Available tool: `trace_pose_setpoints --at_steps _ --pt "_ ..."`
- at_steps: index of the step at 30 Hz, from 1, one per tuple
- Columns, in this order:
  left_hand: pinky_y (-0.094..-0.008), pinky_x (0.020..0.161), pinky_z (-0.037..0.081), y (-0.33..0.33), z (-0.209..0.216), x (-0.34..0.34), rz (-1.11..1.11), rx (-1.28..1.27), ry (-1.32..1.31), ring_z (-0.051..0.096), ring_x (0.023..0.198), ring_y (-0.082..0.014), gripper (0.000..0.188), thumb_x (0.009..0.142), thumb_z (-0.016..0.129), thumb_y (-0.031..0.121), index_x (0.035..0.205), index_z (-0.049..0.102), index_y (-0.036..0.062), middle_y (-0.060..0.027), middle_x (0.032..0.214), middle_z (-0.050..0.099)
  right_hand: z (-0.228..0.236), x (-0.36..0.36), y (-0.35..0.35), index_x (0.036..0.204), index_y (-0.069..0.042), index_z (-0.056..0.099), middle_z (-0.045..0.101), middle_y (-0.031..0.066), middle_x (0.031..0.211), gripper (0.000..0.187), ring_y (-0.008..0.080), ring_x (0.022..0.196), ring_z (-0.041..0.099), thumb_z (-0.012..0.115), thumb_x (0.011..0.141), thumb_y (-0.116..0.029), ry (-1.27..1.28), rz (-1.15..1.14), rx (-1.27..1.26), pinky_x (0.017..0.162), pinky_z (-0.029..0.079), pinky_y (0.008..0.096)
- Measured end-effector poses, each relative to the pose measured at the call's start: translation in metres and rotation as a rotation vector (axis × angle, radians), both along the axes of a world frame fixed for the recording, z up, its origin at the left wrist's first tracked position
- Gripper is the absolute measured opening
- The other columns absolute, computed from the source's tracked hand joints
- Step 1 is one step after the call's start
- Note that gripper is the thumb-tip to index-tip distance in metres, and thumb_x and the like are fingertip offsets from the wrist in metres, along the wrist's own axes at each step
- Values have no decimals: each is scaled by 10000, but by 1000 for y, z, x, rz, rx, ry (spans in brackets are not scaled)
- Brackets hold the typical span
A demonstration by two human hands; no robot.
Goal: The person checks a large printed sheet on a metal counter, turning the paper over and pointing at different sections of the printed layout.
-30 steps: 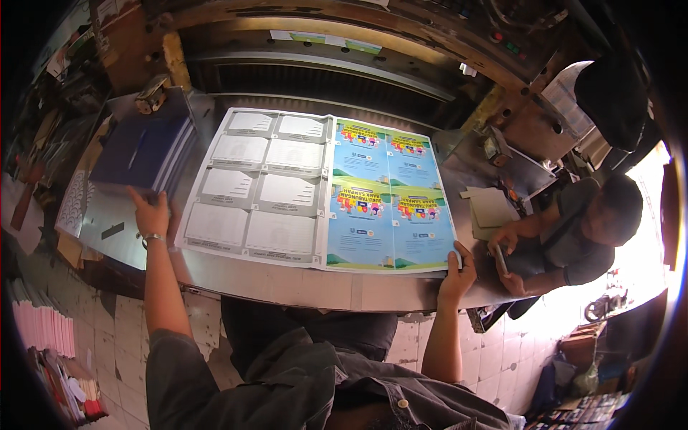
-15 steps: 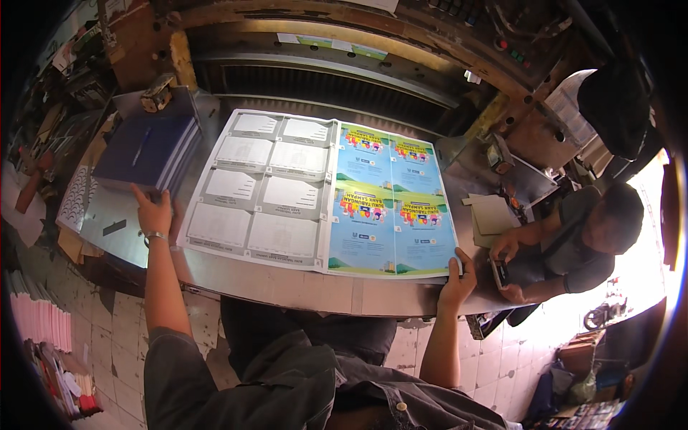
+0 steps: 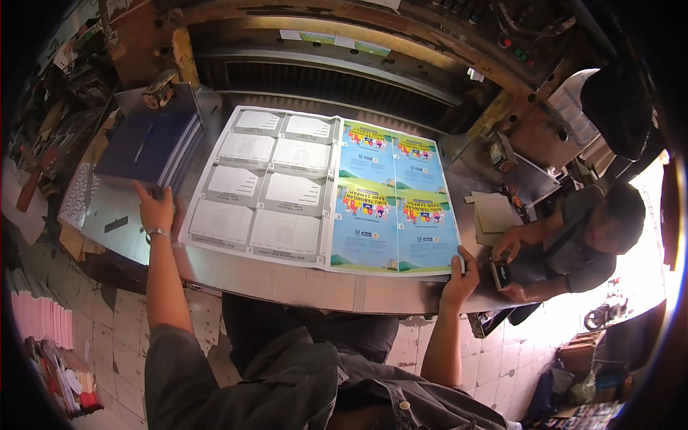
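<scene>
A large printed sheet [image 3: 326,215] lies flat on the metal table, its left half grey and white with boxes, its right half blue with bright covers. My left hand [image 3: 158,213] rests to its left with index finger and thumb spread. These fingertips touch the near edge of a dark blue stack [image 3: 129,147] with pale edges. At the sheet's near right corner, my right hand [image 3: 459,281] has its thumb against the sheet and its fingers bent along the side. Whether more sheets lie under the top one, I cannot tell.
A large machine with a dark slot [image 3: 322,82] stands behind the metal table [image 3: 315,287]. On the right, a seated person [image 3: 573,247] holds a phone [image 3: 499,272] beside pale cards [image 3: 491,215]. Pink paper stacks [image 3: 39,308] sit low at left. Another person's arm [image 3: 32,188] shows at far left.
</scene>
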State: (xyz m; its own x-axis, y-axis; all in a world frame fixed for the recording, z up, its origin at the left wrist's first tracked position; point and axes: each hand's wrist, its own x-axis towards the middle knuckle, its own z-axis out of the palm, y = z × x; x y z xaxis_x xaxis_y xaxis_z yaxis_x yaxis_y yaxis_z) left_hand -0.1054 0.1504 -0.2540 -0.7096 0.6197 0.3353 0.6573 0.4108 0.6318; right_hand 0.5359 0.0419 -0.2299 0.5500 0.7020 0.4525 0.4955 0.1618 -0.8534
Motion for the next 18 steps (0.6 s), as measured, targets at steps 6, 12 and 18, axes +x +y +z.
trace_pose_setpoints --at_steps 6,12,18 --pt "-456 1062 462 -1 6 5 4 -10 -17 569 1241 -450 996 875 672 407 1602 68 92 -271 1385 563 0 0 1 1169 53 672 682 106 1098 269 147 954 611 623 910 0 9 2 -9 866 500 282" --pt "-447 1078 448 -4 8 7 23 -32 -22 558 1254 -443 993 880 669 401 1604 62 95 -255 1401 557 2 -1 0 1163 56 672 692 119 1112 261 167 999 620 622 912 3 20 11 -25 913 490 299" --pt "-444 1079 447 -3 6 7 12 -20 -20 564 1241 -445 1002 880 673 403 1603 55 89 -250 1394 565 -2 2 1 1154 53 678 696 120 1109 254 171 1003 623 620 913 -4 0 -1 -20 925 483 302"
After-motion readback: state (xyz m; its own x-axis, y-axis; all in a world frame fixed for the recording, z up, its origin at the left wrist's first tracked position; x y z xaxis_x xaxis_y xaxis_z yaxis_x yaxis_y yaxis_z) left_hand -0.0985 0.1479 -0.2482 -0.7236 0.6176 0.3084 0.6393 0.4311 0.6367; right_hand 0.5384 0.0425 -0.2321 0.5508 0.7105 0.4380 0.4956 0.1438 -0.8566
